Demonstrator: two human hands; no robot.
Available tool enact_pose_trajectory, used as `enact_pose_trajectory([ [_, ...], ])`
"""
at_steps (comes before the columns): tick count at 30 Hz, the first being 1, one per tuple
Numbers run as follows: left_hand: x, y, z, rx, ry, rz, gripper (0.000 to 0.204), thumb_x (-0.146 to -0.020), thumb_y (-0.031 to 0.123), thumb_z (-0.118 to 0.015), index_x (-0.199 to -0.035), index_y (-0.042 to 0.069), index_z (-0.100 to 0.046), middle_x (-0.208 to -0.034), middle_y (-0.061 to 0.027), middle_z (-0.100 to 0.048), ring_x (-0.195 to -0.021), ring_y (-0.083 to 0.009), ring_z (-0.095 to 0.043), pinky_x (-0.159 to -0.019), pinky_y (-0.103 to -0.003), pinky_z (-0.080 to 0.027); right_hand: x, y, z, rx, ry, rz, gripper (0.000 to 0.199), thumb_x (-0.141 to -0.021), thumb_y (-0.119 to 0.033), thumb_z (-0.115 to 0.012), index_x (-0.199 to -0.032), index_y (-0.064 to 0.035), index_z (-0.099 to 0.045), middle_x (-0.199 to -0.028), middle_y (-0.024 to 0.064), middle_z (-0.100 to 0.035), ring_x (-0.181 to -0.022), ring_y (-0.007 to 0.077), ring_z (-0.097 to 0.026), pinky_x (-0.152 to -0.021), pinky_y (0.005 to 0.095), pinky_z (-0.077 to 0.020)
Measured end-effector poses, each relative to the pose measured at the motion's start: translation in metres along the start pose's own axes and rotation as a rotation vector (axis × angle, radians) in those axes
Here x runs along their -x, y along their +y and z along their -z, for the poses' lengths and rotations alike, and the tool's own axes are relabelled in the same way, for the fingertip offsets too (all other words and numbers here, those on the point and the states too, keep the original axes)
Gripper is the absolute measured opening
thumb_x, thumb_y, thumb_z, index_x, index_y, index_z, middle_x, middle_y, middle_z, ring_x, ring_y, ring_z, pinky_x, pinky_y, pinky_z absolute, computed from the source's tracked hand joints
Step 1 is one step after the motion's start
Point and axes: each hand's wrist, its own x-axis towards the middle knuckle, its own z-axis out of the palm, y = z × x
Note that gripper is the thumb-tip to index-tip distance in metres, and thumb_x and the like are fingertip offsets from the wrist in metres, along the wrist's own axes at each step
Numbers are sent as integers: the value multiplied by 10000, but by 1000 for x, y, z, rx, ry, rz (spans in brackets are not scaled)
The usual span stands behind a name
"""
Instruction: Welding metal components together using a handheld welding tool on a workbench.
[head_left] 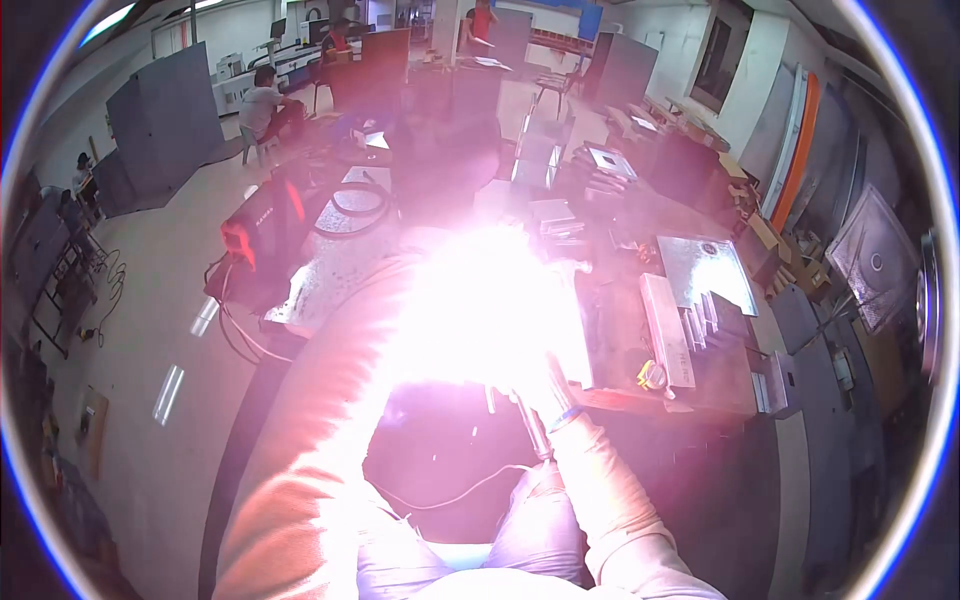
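Observation:
A dazzling white welding glare (490,300) fills the middle of the view and hides the work under it. My left arm (320,410), in an orange-lit sleeve, reaches forward into this glare. The left hand is lost in the light, so its fingers do not show. My right hand (553,392) sits at the lower right of the glare, with a band at the wrist. It is closed round a welding torch (534,430), whose handle sticks out below toward my knees. A thin cable (455,498) curves across my lap. The torch's tip is washed out.
On the bench right of the glare are a long box (667,330), a yellow tape measure (651,376), stacked metal bars (712,318) and a shiny sheet plate (708,268). Left stands a red-and-black welding machine (262,225) with cables. Other people sit and stand farther back.

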Motion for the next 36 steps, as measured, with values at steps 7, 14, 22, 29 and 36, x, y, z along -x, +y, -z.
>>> enact_pose_trajectory([
  [7, 36, -3, 15, 24, 9, -60, 442, -798, 377, -859, -1092, 50, -823, -1014, -126, -796, -932, -333, -751, -870, -452, -601, 21, -32, -19, -5, 119, 125, 273, -995, -205, -660, -1192, -18, -683, -885, 90, -737, -677, 182, -654, -611, 289, -515],
  [14, 44, 2, 21, 15, -17, -4, 531, -730, 466, -909, -1087, 80, -836, -1003, -99, -806, -941, -330, -757, -882, -450, -595, 20, -33, -17, 176, 188, 211, 398, -1022, -289, -647, -1313, -19, -670, -1025, 92, -752, -897, 231, -673, -799, 335, -520],
  [22, 32, 0, 21, 25, -83, -45, 514, -741, 471, -903, -1089, 97, -843, -1018, -99, -810, -968, -323, -761, -892, -475, -591, 7, -40, -9, 237, 159, 188, 391, -1029, -336, -630, -1276, -38, -681, -940, 61, -724, -774, 185, -621, -704, 310, -479],
  [29, 23, -4, 16, 35, -94, -64, 538, -737, 464, -905, -1106, 79, -836, -1004, -111, -809, -949, -334, -761, -882, -483, -593, 1, -38, -13, 189, 173, 232, 348, -1030, -330, -622, -1215, -42, -688, -868, 35, -689, -711, 158, -574, -653, 297, -439],
  [36, 26, 0, 12, -43, -65, -8, 745, -694, 536, -943, -1228, 42, -779, -1091, -106, -794, -988, -322, -760, -893, -517, -593, 1, -38, -14, 149, 148, 124, 331, -1031, -327, -622, -1190, -46, -697, -865, 31, -683, -720, 148, -572, -656, 291, -439],
])
